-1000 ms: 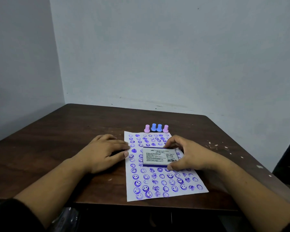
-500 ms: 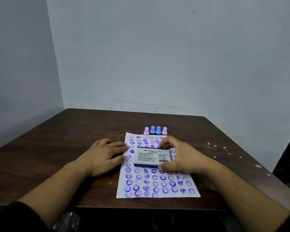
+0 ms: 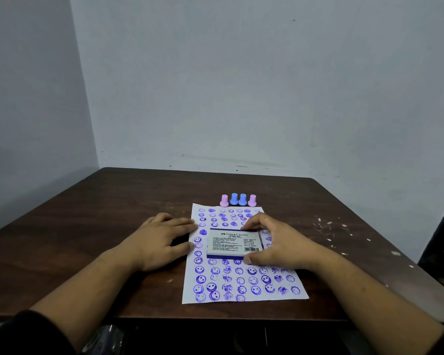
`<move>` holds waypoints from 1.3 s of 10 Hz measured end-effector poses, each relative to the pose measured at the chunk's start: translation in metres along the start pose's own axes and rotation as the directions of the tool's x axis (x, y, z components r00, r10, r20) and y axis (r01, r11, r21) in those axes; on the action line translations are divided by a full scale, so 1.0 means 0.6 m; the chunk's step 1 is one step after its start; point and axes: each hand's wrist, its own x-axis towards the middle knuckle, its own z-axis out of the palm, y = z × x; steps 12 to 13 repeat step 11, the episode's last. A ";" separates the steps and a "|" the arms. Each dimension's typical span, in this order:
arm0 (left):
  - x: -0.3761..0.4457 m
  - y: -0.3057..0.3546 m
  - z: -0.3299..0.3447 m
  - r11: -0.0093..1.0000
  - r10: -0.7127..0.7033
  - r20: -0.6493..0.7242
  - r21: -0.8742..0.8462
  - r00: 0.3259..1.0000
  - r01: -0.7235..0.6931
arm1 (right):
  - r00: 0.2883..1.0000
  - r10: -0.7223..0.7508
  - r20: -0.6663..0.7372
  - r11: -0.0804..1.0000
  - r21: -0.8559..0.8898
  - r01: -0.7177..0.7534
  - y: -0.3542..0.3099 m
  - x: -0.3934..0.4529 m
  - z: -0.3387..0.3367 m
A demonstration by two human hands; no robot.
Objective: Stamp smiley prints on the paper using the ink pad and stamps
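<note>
a: start with the table [image 3: 113, 213]. anything there to trip you up?

b: only its near edge. the paper [image 3: 244, 283] lies close to it, and your left hand [image 3: 159, 242] is spread flat beside the sheet, fingertips just on the left margin, holding nothing. ease off and i'd expect the sheet to slide toward you.

a: and the ink pad [image 3: 233, 243]?

b: it sits closed on the middle of the paper, label up, over rows already stamped. your right hand [image 3: 274, 244] clamps it narrowly, fingers on the far edge, thumb on the near corner. drag it instead of lifting and you'd likely smear any damp prints beneath.

a: the stamps [image 3: 238, 200]?

b: four stand in a tight row just beyond the paper's top edge, untouched. pull the pad away carelessly and you could topple them.
</note>
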 end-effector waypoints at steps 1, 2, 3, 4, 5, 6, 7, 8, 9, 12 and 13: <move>0.002 -0.001 0.001 1.000 0.004 0.004 -0.002 1.000 -0.004 | 1.000 0.003 0.001 1.000 0.002 -0.003 0.000 -0.001 0.000; 0.002 -0.001 0.001 1.000 0.006 0.001 0.004 1.000 -0.006 | 1.000 0.004 0.001 1.000 -0.003 -0.004 0.000 -0.001 -0.002; 0.001 0.001 0.000 1.000 0.005 0.007 -0.001 1.000 -0.005 | 1.000 0.003 0.000 1.000 -0.006 -0.003 0.001 -0.001 -0.001; 0.000 0.002 -0.002 1.000 0.007 0.011 -0.004 1.000 -0.007 | 1.000 0.013 0.010 1.000 0.004 -0.013 -0.001 -0.003 -0.002; -0.001 0.003 -0.001 1.000 0.006 0.015 -0.007 1.000 -0.005 | 1.000 0.012 0.015 1.000 0.005 -0.012 0.001 -0.002 -0.002; -0.001 0.001 -0.001 1.000 0.001 0.007 -0.015 1.000 -0.001 | 0.999 0.022 0.029 1.000 0.018 -0.022 0.000 -0.003 -0.003; -0.001 0.002 -0.001 1.000 -0.002 0.016 -0.016 1.000 0.002 | 0.999 0.028 0.037 0.999 0.015 -0.029 0.001 -0.003 -0.004; -0.002 0.002 -0.001 1.000 -0.006 0.011 -0.018 1.000 0.006 | 0.999 0.028 0.042 0.999 0.015 -0.029 -0.001 -0.004 -0.004; -0.005 0.005 -0.003 1.000 0.001 0.015 -0.018 1.000 -0.001 | 0.999 0.032 0.040 0.999 0.016 -0.032 0.002 -0.004 -0.002; -0.010 0.013 -0.011 1.000 0.019 -0.014 -0.009 1.000 -0.019 | 0.999 0.022 0.025 0.995 0.101 -0.024 -0.001 -0.004 -0.003; -0.010 0.013 -0.011 1.000 0.019 -0.014 -0.009 1.000 -0.019 | 0.999 0.022 0.025 0.995 0.101 -0.024 -0.001 -0.004 -0.003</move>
